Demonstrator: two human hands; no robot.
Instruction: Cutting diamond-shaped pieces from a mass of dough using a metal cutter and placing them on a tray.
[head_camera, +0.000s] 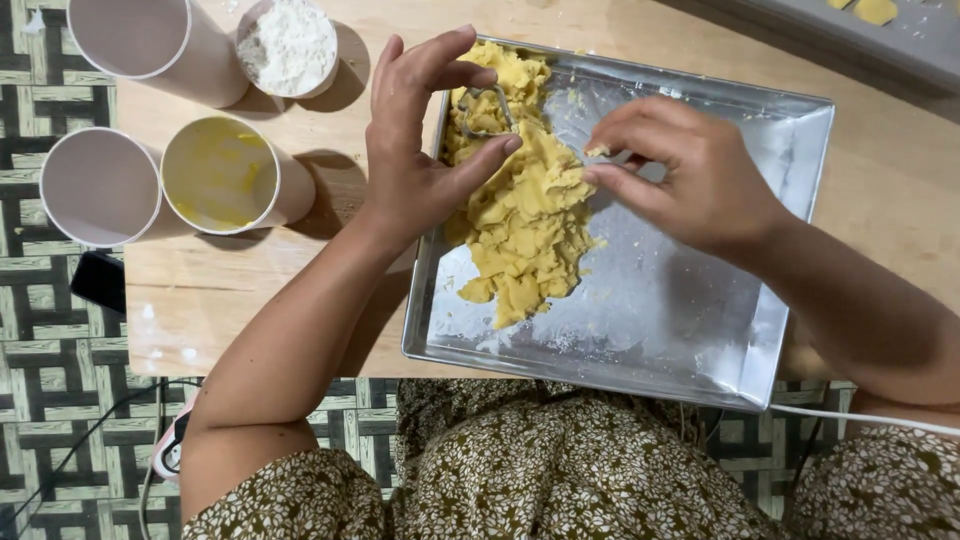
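Low on a wooden board (250, 290), a floured metal tray (690, 330) is holding yellow dough (525, 220). Left hand (415, 150) is pinching a metal cutter (487, 112) into it; right hand (690, 175) is picking crumbs with fingertips pressed together. Most dough is lying uncut.

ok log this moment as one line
left hand holds metal cutter | right hand pinches dough | tray on board

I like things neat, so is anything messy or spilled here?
A little. The yellow dough lies in a ragged, crumbly heap down the metal tray, with floury smears on the bare tray floor. The left hand holds a small metal cutter over it. The cups stand upright; nothing has tipped.
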